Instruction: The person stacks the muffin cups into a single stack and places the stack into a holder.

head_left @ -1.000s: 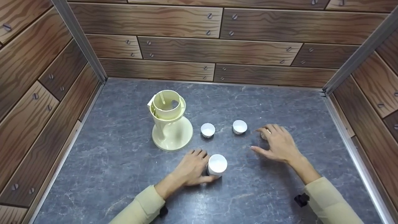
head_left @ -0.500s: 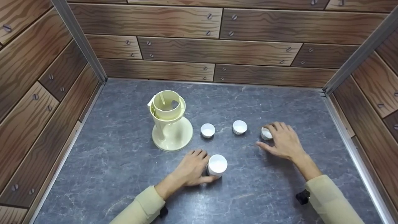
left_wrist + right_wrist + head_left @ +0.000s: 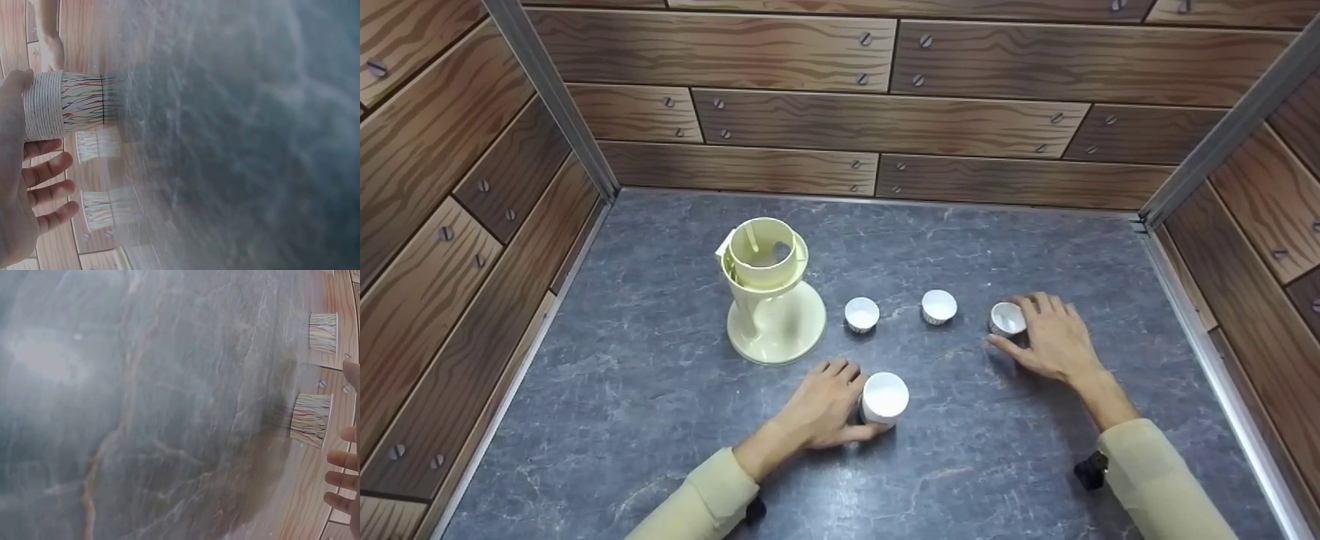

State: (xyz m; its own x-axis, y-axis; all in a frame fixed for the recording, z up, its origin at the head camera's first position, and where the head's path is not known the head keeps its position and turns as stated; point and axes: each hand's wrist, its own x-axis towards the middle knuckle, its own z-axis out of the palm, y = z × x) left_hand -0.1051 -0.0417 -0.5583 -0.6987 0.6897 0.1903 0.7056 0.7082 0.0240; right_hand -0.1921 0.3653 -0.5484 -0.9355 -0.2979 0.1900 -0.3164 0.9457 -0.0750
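My left hand (image 3: pixel 825 405) holds a tall stack of nested white paper cups (image 3: pixel 884 397) on the table, thumb on the near side. In the left wrist view the stack (image 3: pixel 67 104) shows many ridged rims and coloured wavy lines. My right hand (image 3: pixel 1054 341) hovers with spread fingers around and just right of a single small paper cup (image 3: pixel 1006 320); it does not appear to grip it. The right wrist view shows that cup (image 3: pixel 312 420) upright beside the fingers. Two more paper cups, a middle one (image 3: pixel 939 307) and a left one (image 3: pixel 862 315), stand upright in a row with it.
A cream plastic stand (image 3: pixel 776 330) with a round base and an open-topped cylinder (image 3: pixel 765 259) rises left of the cups. Wood-patterned panels (image 3: pixel 885 120) wall in the grey marbled table (image 3: pixel 660 420) at the back and both sides.
My right hand has drawn a little to the right, off the rightmost cup, which is now more exposed. The left hand and its stack have stayed in place.
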